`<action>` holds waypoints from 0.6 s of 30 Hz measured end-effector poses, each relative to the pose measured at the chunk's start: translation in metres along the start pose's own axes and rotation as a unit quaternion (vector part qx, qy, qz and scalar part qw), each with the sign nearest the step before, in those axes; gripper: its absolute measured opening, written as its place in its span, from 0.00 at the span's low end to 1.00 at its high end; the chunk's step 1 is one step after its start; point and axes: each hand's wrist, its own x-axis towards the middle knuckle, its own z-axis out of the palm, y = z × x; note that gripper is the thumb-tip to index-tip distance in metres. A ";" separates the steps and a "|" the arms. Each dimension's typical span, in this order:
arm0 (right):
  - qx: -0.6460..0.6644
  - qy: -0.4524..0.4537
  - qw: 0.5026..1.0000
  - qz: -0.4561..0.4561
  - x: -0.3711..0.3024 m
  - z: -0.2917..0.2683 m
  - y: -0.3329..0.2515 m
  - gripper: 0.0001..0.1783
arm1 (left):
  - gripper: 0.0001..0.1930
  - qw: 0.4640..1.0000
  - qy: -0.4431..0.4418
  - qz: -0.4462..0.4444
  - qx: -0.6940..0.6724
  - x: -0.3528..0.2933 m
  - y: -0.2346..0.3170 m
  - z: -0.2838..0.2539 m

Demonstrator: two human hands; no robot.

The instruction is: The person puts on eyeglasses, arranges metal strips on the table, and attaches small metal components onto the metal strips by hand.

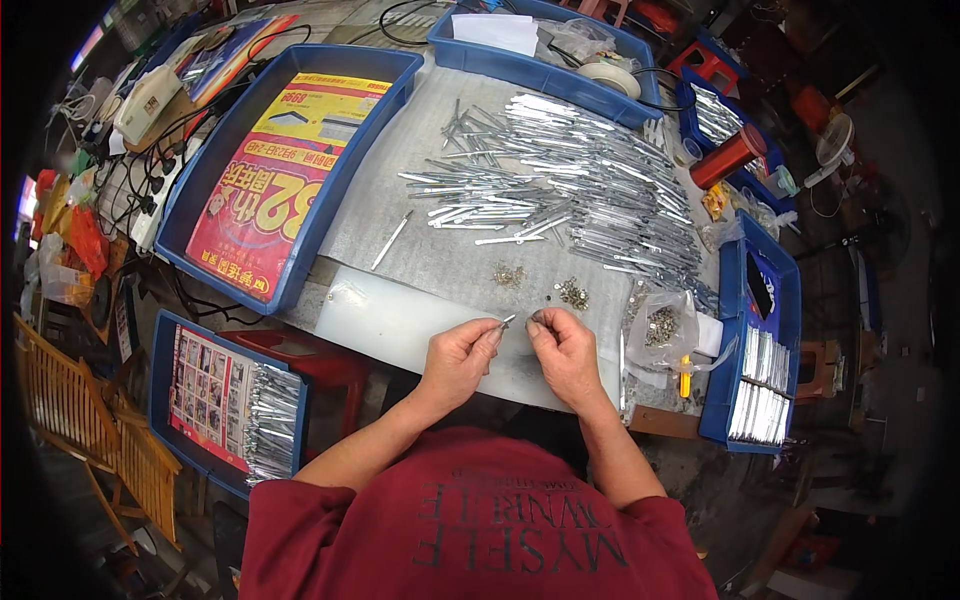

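Note:
My left hand (460,358) is closed in a pinch over the white board (385,315). From its fingertips pokes the end of a thin metal piece (508,321); the rest is hidden in the hand. Close by on the right, my right hand (568,358) has thumb and fingers pressed together, and what they hold, if anything, is too small to name. Just beyond the hands lie a heap of small metal parts (573,293) and a looser brassy scatter of bits (508,274). One silvery metal strip (391,240) rests alone to the left.
A large pile of metal strips (610,180) covers the table's far right. Blue trays stand around: one lined with printed paper (172,215), one at lower left (158,400), one at right (716,400). A plastic bag of small parts (662,325) sits beside a yellow-handled tool (685,378).

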 end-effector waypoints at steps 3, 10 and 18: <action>0.006 0.007 1.000 -0.010 -0.003 0.002 0.002 0.06 | 0.09 0.998 -0.018 -0.049 -0.040 -0.001 0.005 0.003; -0.001 0.026 0.999 -0.042 -0.008 0.006 0.005 0.05 | 0.09 0.996 -0.037 -0.064 -0.057 -0.001 0.008 0.007; 0.000 0.038 0.998 -0.054 -0.010 0.007 0.005 0.05 | 0.09 0.998 -0.040 -0.046 -0.033 -0.002 0.007 0.010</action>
